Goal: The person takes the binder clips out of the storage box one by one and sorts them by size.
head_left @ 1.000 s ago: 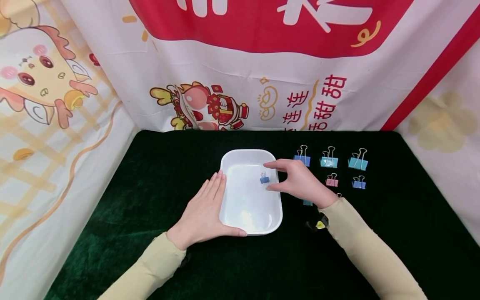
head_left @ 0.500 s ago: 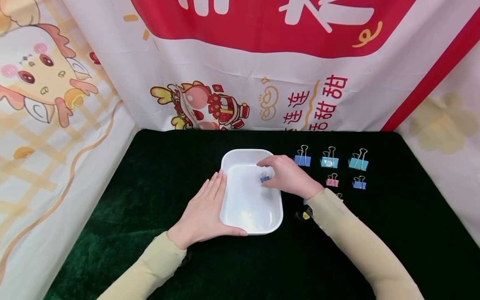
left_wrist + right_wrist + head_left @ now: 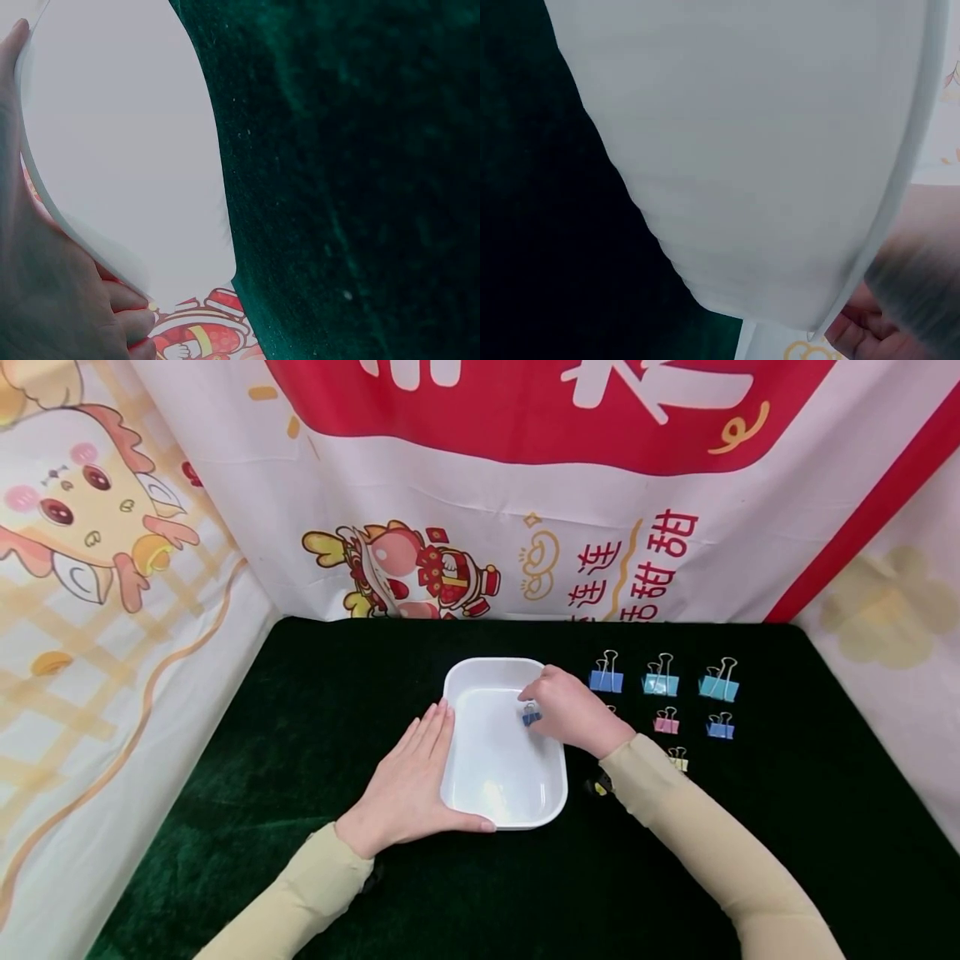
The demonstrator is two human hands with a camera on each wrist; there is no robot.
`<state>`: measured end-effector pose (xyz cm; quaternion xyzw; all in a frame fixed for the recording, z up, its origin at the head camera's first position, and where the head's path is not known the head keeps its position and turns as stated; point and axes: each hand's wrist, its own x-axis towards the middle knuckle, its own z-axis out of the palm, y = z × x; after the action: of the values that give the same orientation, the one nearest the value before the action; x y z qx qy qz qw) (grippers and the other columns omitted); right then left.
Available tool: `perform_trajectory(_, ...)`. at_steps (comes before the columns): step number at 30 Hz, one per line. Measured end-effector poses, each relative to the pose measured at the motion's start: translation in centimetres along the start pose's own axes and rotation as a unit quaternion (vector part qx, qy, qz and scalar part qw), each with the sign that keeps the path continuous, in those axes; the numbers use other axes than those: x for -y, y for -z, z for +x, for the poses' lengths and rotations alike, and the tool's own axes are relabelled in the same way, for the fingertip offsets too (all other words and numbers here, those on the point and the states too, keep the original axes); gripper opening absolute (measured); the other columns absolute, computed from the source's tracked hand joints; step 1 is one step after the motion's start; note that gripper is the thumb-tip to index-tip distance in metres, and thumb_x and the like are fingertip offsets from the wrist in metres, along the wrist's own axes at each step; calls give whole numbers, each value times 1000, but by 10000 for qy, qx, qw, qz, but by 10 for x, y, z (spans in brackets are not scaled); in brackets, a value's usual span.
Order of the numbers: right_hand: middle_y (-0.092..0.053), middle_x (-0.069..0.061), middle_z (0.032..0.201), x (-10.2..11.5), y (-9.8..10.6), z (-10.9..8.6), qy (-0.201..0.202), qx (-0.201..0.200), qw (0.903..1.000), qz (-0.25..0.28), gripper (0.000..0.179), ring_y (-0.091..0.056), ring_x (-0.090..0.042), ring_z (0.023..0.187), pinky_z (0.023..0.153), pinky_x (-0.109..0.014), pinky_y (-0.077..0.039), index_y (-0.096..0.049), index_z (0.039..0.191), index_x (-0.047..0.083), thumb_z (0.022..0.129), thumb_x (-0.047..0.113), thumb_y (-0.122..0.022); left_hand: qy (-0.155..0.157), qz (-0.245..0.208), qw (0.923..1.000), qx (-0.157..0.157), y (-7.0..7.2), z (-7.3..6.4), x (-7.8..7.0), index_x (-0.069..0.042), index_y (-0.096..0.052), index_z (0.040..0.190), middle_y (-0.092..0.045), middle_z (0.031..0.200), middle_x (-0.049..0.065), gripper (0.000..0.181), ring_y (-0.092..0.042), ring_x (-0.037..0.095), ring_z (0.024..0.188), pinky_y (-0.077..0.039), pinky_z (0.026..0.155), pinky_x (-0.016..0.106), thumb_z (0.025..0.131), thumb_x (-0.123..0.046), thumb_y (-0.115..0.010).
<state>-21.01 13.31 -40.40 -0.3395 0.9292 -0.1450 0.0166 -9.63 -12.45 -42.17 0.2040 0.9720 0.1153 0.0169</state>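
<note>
A white rectangular tray (image 3: 491,793) stands on the dark green cloth. My left hand (image 3: 408,781) rests against its left side, fingers straight along the wall and thumb at the near rim. Inside the tray, towards its right side, a small blue binder clip (image 3: 531,716) is partly covered by my right hand (image 3: 573,708). That hand reaches over the right rim with its fingers and thumb curled round the clip. In the right wrist view the tray's outer wall (image 3: 765,150) hides most of the fingers, and the left wrist view shows the left hand (image 3: 60,292) along the rim.
Right of the tray lie several binder clips: a large blue one (image 3: 606,682), two large turquoise ones, a pink one (image 3: 666,725), a small blue one (image 3: 721,727) and a yellow one (image 3: 678,761) near the right sleeve. A printed cloth (image 3: 420,485) hangs behind the table.
My right hand has moved left and further into the tray, and its fingers and thumb have drawn together round the small blue clip. The left hand and tray have stayed put.
</note>
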Motion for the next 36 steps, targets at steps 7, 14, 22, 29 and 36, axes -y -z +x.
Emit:
perform_trajectory(7,-75,-7,94,7,0,0,147,-46,9989,-437,21,-57,-21,90,89,-39,-54,-82,96,5,77,1,-88,-23,-32,10000,-64,0,0,0,-4,-7,163,1,170,9,145,-1,21,154,-8,123,41,63,-98,-55)
perform_trajectory(14,-75,-6,90,16,-5,-4,196,205,9992,-285,16,-58,-17,81,83,-35,-55,-83,94,9,80,3,-86,-32,-54,10000,-50,0,-1,0,-5,-7,163,1,170,9,145,-3,22,154,-8,123,41,63,-98,-55)
perform_trajectory(22,-74,4,86,26,-13,-7,59,687,9971,328,16,-62,-4,72,73,-25,-57,-82,97,13,82,7,-84,-88,-47,9999,-101,-1,-1,1,-4,-8,163,-1,170,10,144,-3,22,154,-9,123,41,64,-97,-55)
perform_trajectory(29,-75,3,95,34,-15,-7,360,798,9926,841,31,-67,-7,82,75,-26,-56,-79,110,13,80,10,-87,-160,-17,9997,-193,-1,-1,1,-2,-9,163,-1,170,12,144,-3,23,154,-9,123,41,64,-98,-55)
perform_trajectory(36,-75,3,92,30,-12,-9,335,587,9971,349,24,-65,-10,85,86,-34,-53,-81,98,14,76,13,-90,-160,11,9996,-211,-1,-1,2,-3,-9,163,-1,170,12,145,-3,22,154,-9,123,41,63,-99,-52)
